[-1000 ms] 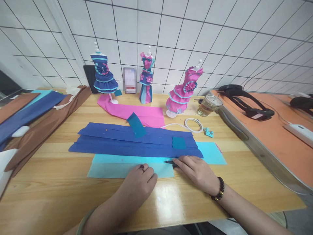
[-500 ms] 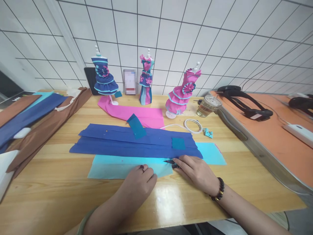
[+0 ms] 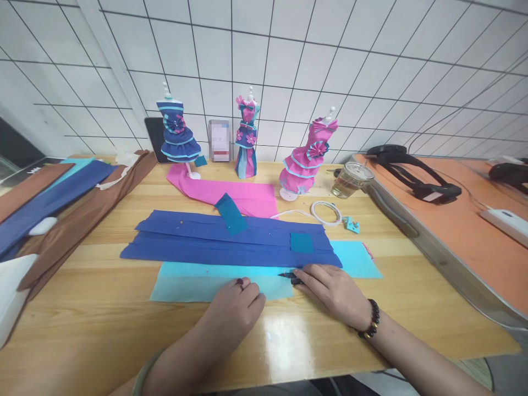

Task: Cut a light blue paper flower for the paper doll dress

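Tool (image 3: 289,275) juts leftward from right fingers (image 3: 312,280) clamped on it, grip of left fingers (image 3: 251,290) unclear

Pointed black tool (image 3: 286,274), flat turquoise sheet (image 3: 185,284)

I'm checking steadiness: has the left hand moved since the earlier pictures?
No, not visibly: against the pink-dressed mannequin, the left hand keeps its place at the light-blue cloth, with no clear shift.

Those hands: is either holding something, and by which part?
The right hand holds a black tool by its rear end, pointed tip free. Whether the left hand grips the light blue fabric cannot be told.
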Available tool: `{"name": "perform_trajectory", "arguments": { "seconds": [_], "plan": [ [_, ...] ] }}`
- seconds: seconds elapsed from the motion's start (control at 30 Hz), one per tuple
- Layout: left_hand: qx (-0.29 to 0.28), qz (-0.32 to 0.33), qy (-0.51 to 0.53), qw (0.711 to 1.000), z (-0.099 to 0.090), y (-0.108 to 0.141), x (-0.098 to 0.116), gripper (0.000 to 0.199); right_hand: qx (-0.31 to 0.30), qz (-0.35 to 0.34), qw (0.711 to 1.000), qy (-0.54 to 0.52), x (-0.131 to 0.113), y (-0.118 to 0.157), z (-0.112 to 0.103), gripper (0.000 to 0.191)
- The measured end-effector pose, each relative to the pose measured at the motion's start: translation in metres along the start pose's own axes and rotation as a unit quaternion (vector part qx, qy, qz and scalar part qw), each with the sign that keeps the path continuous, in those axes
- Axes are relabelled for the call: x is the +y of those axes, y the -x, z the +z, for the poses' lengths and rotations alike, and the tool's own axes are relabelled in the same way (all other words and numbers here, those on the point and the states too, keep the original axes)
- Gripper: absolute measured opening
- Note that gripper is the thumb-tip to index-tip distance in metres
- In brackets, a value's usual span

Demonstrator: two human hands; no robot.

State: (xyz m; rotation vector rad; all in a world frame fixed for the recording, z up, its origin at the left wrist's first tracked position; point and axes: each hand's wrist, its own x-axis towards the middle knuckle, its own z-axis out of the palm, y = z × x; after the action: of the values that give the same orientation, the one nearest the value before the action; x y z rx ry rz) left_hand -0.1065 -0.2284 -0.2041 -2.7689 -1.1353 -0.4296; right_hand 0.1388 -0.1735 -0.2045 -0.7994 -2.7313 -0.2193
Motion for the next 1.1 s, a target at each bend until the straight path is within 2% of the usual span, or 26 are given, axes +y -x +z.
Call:
{"name": "perform_trajectory", "arguments": {
  "seconds": [0.33,0.67,1.0,1.1],
  "plan": [
    [0.000,0.002,0.002,1.000,0.001,0.002,-0.001,0.017,0.015,0.000,1.000,0.006,0.001,0.000,0.001,0.023],
    [0.006,0.008,0.001,1.000,0.001,0.000,-0.001,0.018,0.003,0.014,1.000,-0.003,-0.001,-0.002,-0.002,0.025],
    [-0.020,-0.006,0.014,1.000,0.004,0.002,-0.001,0.017,-0.003,0.060,0.998,-0.037,0.002,0.016,-0.016,0.027],
    [0.000,0.004,0.017,1.000,0.003,0.000,0.000,0.023,0.004,0.085,0.993,-0.078,-0.005,0.017,-0.021,0.027]
  ]
}}
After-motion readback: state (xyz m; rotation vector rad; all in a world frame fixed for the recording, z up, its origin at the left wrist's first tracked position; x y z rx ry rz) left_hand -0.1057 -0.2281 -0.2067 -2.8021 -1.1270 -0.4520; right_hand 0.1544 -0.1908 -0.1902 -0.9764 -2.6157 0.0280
